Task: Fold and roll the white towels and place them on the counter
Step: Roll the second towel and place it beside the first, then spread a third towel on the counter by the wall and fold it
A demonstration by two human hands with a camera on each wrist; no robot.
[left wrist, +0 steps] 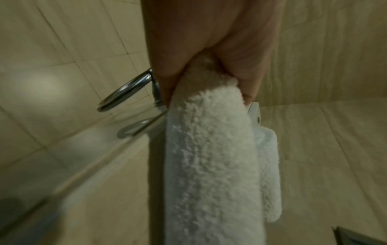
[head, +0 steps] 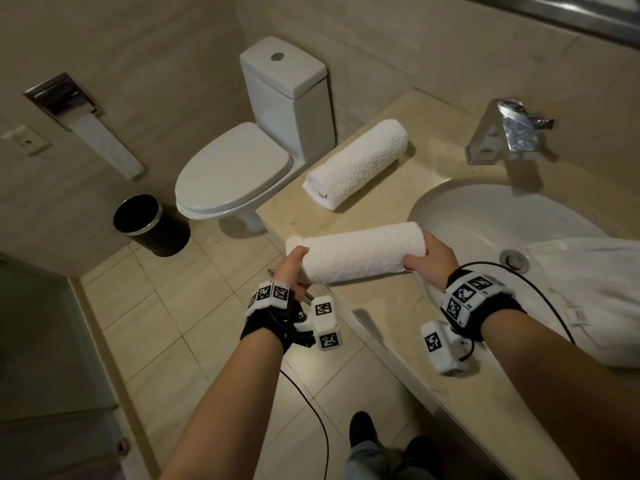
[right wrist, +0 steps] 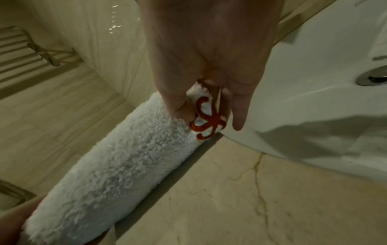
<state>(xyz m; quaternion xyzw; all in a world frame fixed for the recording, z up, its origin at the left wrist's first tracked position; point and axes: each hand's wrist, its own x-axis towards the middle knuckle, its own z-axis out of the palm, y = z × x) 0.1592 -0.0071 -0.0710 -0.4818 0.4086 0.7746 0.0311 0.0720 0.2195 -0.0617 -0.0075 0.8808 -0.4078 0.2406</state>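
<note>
Three white terry towels are in sight: one rolled white terry towel [head: 356,252] held in the air between both hands, a second rolled white towel [head: 356,164] lying on the counter, and a third, unrolled white towel [head: 595,289] heaped over the right side of the basin. The held roll hangs roughly level above the front edge of the beige marble counter [head: 377,320], near the lying roll but apart from it, its left end out over the floor. In the right wrist view a red embroidered mark [right wrist: 206,119] shows on its right end. The counter carries one oval white sink [head: 485,216] with a chrome drain [head: 516,259] and one angular chrome faucet [head: 509,129] behind it. Left of the counter stands one white toilet [head: 249,157] with its lid closed, one black round waste bin [head: 149,225] on the pale tiled floor [head: 194,327], and one metal paper holder [head: 62,98] on the beige tiled wall. A chrome ring [left wrist: 127,91] shows in the left wrist view. The left hand [head: 294,266] grips the roll's left end, thumb and fingers curled around it. The right hand [head: 433,258] pinches the right end, thumb on one side and fingers on the other, with one finger sticking out straight past the cloth. Both forearms reach forward, each wrist wearing a black band with white marker blocks.
</note>
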